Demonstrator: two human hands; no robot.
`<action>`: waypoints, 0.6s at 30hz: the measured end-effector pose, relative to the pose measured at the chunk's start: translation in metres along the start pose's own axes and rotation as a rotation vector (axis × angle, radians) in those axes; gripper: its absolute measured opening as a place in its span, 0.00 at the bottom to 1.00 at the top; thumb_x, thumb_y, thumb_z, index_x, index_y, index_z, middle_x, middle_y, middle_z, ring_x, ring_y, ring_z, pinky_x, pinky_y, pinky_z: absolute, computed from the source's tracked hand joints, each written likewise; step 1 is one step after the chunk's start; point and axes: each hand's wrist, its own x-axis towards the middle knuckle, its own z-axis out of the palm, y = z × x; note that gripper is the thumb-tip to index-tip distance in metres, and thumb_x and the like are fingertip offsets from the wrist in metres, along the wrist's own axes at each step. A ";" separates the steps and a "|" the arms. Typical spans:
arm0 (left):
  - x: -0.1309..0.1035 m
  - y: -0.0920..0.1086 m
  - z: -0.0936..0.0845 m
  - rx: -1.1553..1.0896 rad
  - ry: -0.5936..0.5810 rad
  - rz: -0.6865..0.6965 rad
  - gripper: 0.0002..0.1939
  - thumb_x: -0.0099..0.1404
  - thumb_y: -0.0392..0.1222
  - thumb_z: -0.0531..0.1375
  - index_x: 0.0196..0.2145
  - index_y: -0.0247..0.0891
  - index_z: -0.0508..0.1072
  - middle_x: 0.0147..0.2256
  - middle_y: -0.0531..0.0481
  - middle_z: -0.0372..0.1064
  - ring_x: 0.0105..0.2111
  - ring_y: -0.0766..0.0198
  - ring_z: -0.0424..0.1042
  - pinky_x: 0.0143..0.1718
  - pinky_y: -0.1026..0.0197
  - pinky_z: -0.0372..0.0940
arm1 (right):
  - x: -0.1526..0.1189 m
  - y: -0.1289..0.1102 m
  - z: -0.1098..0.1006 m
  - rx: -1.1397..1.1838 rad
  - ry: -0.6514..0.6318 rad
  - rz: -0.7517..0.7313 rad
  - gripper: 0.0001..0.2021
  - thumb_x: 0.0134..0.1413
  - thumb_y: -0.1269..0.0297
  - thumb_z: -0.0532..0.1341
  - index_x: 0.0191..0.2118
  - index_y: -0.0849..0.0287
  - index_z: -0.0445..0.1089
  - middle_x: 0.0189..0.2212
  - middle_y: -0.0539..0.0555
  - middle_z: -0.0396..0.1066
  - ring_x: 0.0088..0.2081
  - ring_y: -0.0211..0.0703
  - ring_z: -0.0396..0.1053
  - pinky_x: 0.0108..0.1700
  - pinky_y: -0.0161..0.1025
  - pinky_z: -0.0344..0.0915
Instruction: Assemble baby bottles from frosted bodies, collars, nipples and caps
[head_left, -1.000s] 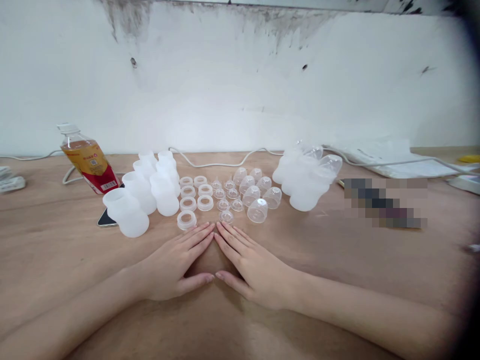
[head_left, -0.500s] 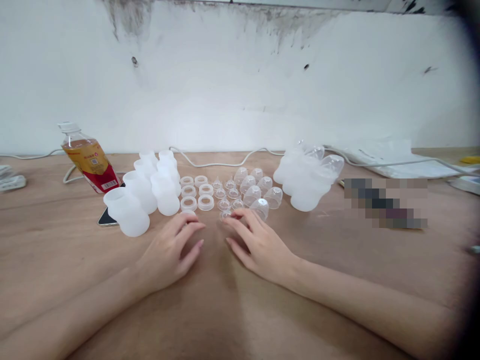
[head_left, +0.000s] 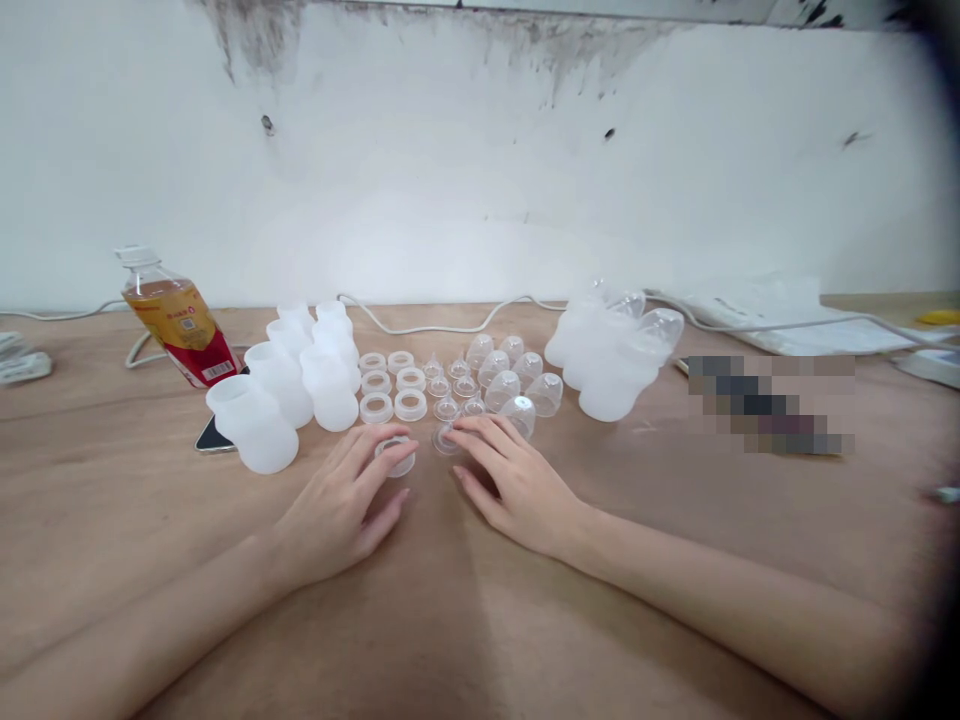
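Observation:
My left hand (head_left: pixel 352 490) rests over a translucent ring (head_left: pixel 397 460), its fingertips touching it and its thumb apart. My right hand (head_left: pixel 517 480) has its fingertips at a clear nipple (head_left: pixel 445 438), the thumb spread away below. Several more rings (head_left: pixel 410 404) stand in two columns behind my left hand. Beside them are rows of clear nipples (head_left: pixel 439 386), then clear domed caps (head_left: pixel 503 390). White frosted bottles (head_left: pixel 259 425) stand in two columns on the left. On the right is a cluster of frosted bottles (head_left: pixel 611 385), some topped with clear caps.
A drink bottle (head_left: pixel 180 325) with a yellow and red label stands at the left, beside a dark phone (head_left: pixel 212 436). A white cable (head_left: pixel 442 328) runs along the wall. Plastic bags (head_left: pixel 780 315) and a pixelated flat item (head_left: pixel 765 405) lie at the right.
The ring under my left fingers has shifted right and towards me. The nipple at my right fingertips has moved slightly left and nearer. Both hands have moved little.

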 end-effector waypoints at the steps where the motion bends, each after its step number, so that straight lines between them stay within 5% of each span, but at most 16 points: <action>1: 0.000 0.000 0.001 0.018 -0.002 -0.019 0.20 0.60 0.36 0.51 0.51 0.35 0.56 0.51 0.39 0.56 0.50 0.53 0.56 0.49 0.50 0.57 | 0.000 0.000 0.000 0.023 0.007 -0.012 0.15 0.54 0.72 0.48 0.47 0.61 0.59 0.45 0.58 0.61 0.48 0.47 0.57 0.50 0.47 0.59; 9: 0.000 -0.008 0.009 0.039 -0.044 -0.106 0.17 0.62 0.39 0.51 0.49 0.35 0.59 0.44 0.42 0.62 0.45 0.55 0.61 0.45 0.51 0.60 | 0.000 -0.001 0.001 0.075 -0.118 -0.038 0.11 0.54 0.71 0.49 0.43 0.62 0.61 0.42 0.59 0.60 0.41 0.43 0.61 0.42 0.41 0.63; 18: -0.003 -0.011 0.011 -0.122 0.015 -0.174 0.19 0.60 0.40 0.54 0.49 0.40 0.58 0.45 0.46 0.63 0.43 0.58 0.65 0.45 0.54 0.62 | 0.001 0.001 0.001 0.125 -0.114 -0.017 0.10 0.54 0.71 0.51 0.43 0.59 0.62 0.39 0.56 0.64 0.43 0.44 0.60 0.45 0.43 0.61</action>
